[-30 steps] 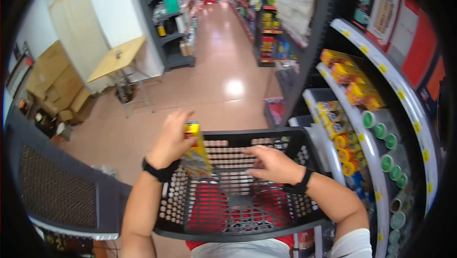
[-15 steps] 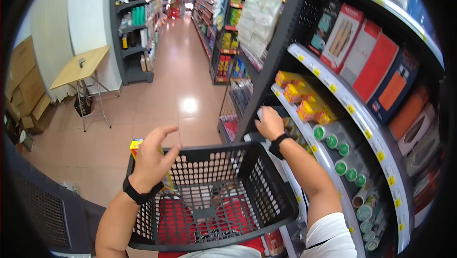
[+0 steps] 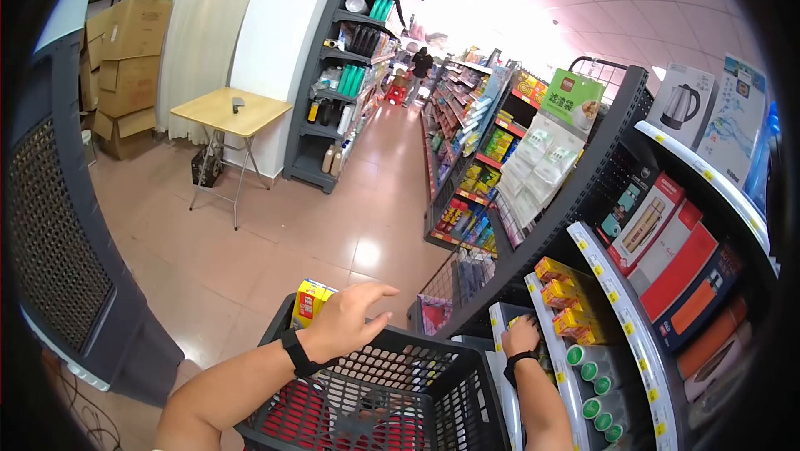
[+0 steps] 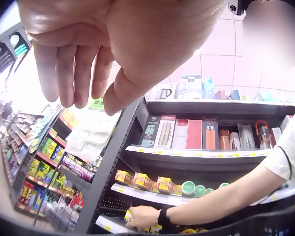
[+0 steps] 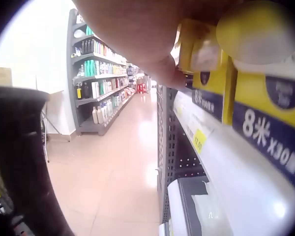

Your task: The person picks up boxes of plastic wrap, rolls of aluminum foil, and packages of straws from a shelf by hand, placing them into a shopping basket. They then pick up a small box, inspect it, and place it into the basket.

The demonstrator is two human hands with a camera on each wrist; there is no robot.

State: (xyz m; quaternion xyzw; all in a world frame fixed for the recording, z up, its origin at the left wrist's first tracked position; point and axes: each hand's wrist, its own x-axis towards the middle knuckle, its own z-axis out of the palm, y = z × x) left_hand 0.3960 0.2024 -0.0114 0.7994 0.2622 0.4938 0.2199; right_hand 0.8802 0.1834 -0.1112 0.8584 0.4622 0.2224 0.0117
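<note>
The right hand [image 3: 521, 336] is at a yellow box [image 5: 217, 84] on the shelf [image 5: 236, 160]; I can't tell if its grip is closed. The left hand [image 3: 343, 323] is open. The box looks light and stiff, best held by its sides.

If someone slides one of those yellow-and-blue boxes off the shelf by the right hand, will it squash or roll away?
The nearest yellow-and-blue box would probably hold its shape, since its edges look straight. Its flat faces suggest sliding rather than rolling, perhaps easily over the glossy shelf lip. Its weight is hard to judge with the contents hidden.
</note>
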